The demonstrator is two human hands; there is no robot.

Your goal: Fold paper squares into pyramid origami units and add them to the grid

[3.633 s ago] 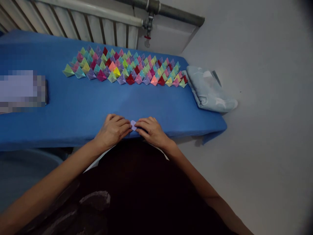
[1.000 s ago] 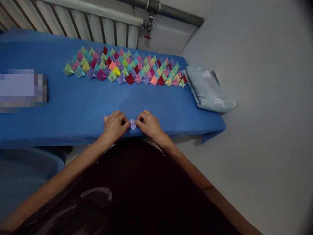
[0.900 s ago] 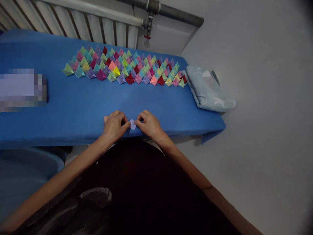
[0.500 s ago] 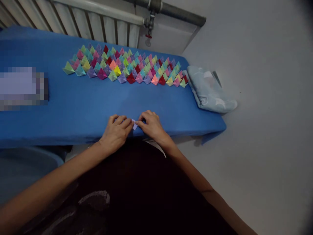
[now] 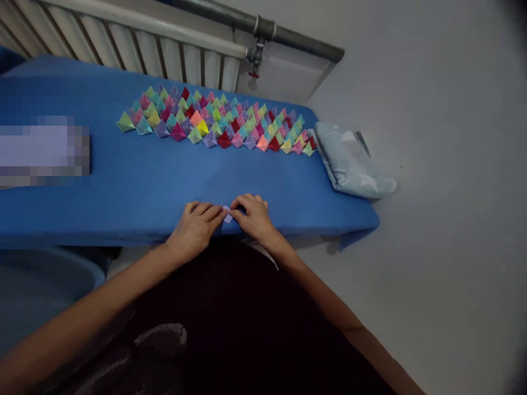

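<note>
A small piece of lilac folded paper (image 5: 228, 215) lies near the front edge of the blue-covered table (image 5: 135, 186). My left hand (image 5: 197, 224) presses its fingertips on the paper's left side, the fingers close together. From the right, my right hand (image 5: 253, 215) pinches the paper's edge between thumb and forefinger. Beyond my hands, several rows of folded paper boats (image 5: 224, 140) stand close together in many colours, among them green, pink, red, purple and yellow.
A folded grey-blue cloth (image 5: 354, 164) lies at the table's right end by the wall. Blurred out at the left is a pale object (image 5: 41, 148). Behind the table are a radiator (image 5: 148, 49) and a pipe with a red valve (image 5: 254, 75). A blue basin (image 5: 49, 285) stands below left.
The view has shifted slightly, so the table sits a little lower in the picture. Both hands stay at the lilac paper with almost the same grip.
</note>
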